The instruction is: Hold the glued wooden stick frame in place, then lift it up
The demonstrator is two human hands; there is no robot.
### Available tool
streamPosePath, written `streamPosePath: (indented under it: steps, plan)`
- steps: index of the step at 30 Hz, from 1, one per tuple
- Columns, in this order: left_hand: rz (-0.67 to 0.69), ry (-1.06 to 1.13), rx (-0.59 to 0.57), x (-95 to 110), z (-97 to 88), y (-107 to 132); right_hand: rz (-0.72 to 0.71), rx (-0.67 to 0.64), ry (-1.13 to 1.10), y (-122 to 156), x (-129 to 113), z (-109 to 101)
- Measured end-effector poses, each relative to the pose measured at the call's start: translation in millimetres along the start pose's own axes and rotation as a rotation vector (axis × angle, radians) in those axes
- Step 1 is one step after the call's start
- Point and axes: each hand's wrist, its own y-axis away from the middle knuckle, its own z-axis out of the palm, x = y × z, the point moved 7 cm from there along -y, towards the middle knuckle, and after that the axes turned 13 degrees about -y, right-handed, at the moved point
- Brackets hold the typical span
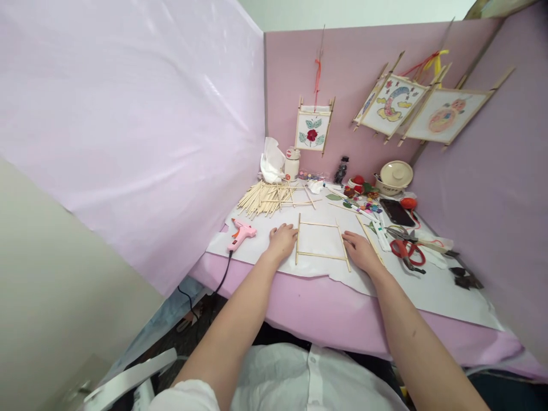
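A square frame of thin wooden sticks (320,240) lies flat on white paper (428,285) near the table's front edge. My left hand (282,240) rests palm down at the frame's left stick, fingers stretched out and touching it. At the frame's right stick lies my right hand (358,248), also flat, with its fingers against that stick. Neither hand holds anything.
A pink glue gun (242,233) lies left of my hands, its cord dropping off the table. A heap of sticks (268,198) is behind it. Red scissors (405,250), a phone (397,212), markers, a bowl (396,176) and small craft bits crowd the right. Paper lanterns hang on the walls.
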Motion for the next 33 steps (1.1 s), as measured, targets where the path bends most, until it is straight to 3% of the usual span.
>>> streamPosePath:
  steps: [11,28,31,33]
  plan:
    - [-0.007,0.036,-0.029,-0.8,3.1,-9.7,0.053,-0.013,0.021,-0.6,-10.1,-10.0]
    - [-0.031,0.019,-0.050,-5.2,8.5,-13.0,0.069,0.024,-0.116,1.7,-14.2,-13.8]
    - [-0.037,0.023,-0.043,-4.7,7.4,-11.5,0.065,0.097,-0.174,-0.6,-29.4,-28.4]
    - [-0.044,0.029,-0.035,-4.5,6.4,-10.5,0.042,0.183,-0.214,7.5,-52.6,-48.5]
